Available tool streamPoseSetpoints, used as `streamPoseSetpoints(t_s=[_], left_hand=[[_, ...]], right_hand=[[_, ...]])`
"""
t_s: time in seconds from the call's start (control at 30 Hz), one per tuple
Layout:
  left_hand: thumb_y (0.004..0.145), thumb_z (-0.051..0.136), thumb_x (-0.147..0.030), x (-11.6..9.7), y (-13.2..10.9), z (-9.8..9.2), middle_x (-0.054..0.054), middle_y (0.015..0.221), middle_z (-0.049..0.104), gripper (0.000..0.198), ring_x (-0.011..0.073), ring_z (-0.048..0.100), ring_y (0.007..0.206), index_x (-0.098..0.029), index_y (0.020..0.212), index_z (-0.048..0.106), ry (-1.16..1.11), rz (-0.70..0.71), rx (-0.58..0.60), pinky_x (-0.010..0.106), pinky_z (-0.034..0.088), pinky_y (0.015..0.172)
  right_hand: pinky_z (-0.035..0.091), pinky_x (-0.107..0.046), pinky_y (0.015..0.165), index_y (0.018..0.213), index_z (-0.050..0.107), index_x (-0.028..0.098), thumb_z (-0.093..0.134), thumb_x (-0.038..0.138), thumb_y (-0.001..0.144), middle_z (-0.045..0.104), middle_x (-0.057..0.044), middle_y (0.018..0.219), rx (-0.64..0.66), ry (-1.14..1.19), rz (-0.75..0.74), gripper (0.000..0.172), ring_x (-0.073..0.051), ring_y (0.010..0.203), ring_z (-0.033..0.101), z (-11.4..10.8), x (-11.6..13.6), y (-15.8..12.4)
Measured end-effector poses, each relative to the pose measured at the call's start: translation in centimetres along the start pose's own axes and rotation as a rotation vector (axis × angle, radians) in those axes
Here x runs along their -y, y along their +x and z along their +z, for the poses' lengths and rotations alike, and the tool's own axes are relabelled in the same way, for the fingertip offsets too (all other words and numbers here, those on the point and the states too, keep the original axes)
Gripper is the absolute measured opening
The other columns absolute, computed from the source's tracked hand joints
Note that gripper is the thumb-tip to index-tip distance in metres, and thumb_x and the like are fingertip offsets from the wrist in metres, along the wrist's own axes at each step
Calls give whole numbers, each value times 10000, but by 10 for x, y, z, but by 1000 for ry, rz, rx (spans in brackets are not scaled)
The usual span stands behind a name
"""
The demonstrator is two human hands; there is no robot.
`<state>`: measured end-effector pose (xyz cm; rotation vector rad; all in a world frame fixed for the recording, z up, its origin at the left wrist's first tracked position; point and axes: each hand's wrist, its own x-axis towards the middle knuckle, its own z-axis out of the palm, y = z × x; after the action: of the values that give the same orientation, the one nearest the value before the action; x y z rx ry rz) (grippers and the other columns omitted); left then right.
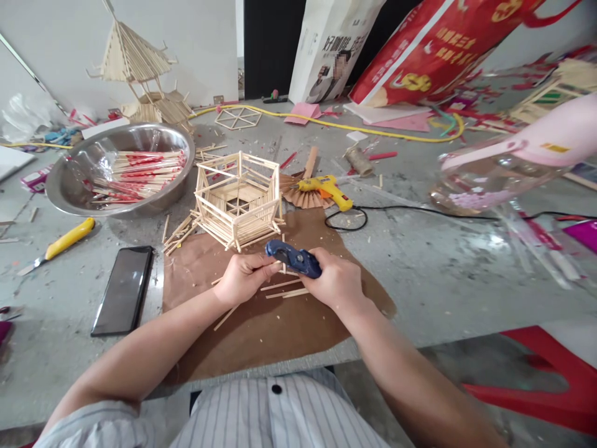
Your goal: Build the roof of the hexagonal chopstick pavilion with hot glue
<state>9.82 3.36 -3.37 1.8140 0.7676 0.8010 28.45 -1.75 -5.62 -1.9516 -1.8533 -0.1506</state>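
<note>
My right hand (339,280) is closed around a blue hand cutter (298,259), whose head points left. My left hand (243,279) pinches a thin wooden stick at the cutter's head; fingers and tool hide most of the stick. Below my hands, several loose wooden sticks (283,287) lie on a brown sheet (261,339). Just beyond them stands a six-sided frame (239,223) built of wooden sticks, with a small pile of cut sticks (180,235) at its left.
A steel bowl (180,186) holds packaged sticks. Nearby are a yellow utility knife (69,239), a phone (124,289) and a yellow glue gun (329,186) with a black cord. A stick pavilion (135,56) stands behind; a pink-topped bottle (489,174) lies right.
</note>
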Motion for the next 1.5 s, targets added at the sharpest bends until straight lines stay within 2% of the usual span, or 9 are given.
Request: streamPoseSetpoints(t_s=[0.27, 0.4, 0.53, 0.8, 0.93, 1.07, 1.17, 1.33, 1.5], left_hand=[[827, 477, -387, -5, -1, -4, 21, 599, 615, 323, 88, 529, 544, -108, 861, 637, 65, -94, 0, 189, 427, 536], [812, 530, -317, -13, -2, -8, 48, 732, 636, 224, 113, 578, 689, -147, 839, 673, 273, 157, -96, 219, 462, 649], [770, 599, -265, -30, -5, -14, 17, 621, 590, 131, 104, 542, 612, -193, 834, 688, 604, 430, -255, 222, 441, 597], [751, 571, -107, -76, -13, -36, 7, 653, 661, 168, 60, 549, 508, -135, 908, 624, 573, 578, -170, 169, 433, 518], [808, 450, -255, -92, -13, -59, 56, 775, 673, 295, 97, 560, 556, -147, 1019, 626, 316, 459, -60, 220, 448, 513], [829, 445, -372, -93, 2, -75, 46, 729, 672, 313, 76, 505, 475, -178, 835, 691, 75, 144, -328, 215, 406, 433], [729, 615, -291, -86, 21, -82, 22, 672, 657, 194, 30, 418, 386, -177, 873, 675, -42, -2, -382, 172, 318, 354], [692, 651, -232, -75, 42, -94, 4, 683, 664, 512, 19, 373, 362, -241, 1184, 509, -214, -12, -372, 158, 282, 349], [697, 644, -273, -69, 54, -97, 27, 681, 660, 243, 9, 367, 358, -133, 892, 609, -254, -119, -301, 157, 254, 340]], right_hand=[[430, -325, 671, 1073, 507, 133, 540, 378, 736, 621, -114, 882, 31, -22, 4, 417, -254, 793, 588, -6, -14, 10], [426, -352, 706, 1052, 510, 154, 535, 495, 732, 607, -111, 890, 186, -99, -32, 468, -266, 809, 579, -12, -19, 13], [418, -383, 775, 1112, 500, 121, 528, 518, 734, 607, -142, 957, 267, -176, -54, 549, -285, 884, 570, -12, -24, 14], [358, -455, 937, 1268, 437, 62, 428, 605, 761, 410, -200, 1335, 366, -134, -206, 743, -326, 1229, 369, -17, -45, 25], [387, -383, 927, 1200, 519, 100, 332, 468, 863, 537, -145, 1227, 188, -29, -120, 533, -261, 1119, 501, -27, -59, 58], [441, -394, 794, 1109, 586, 119, 399, 422, 835, 625, -155, 1059, 113, -107, 120, 449, -287, 964, 583, -15, -75, 103], [437, -395, 734, 1089, 600, 103, 448, 433, 797, 643, -175, 994, 151, -175, 232, 465, -306, 913, 592, 4, -88, 128], [412, -331, 669, 1044, 636, 133, 532, 399, 749, 660, -153, 945, 268, -76, 327, 411, -263, 836, 602, 25, -111, 150], [342, -253, 522, 857, 672, 125, 506, 375, 780, 652, -86, 682, 410, 91, 302, 310, -153, 569, 544, 24, -130, 158]])
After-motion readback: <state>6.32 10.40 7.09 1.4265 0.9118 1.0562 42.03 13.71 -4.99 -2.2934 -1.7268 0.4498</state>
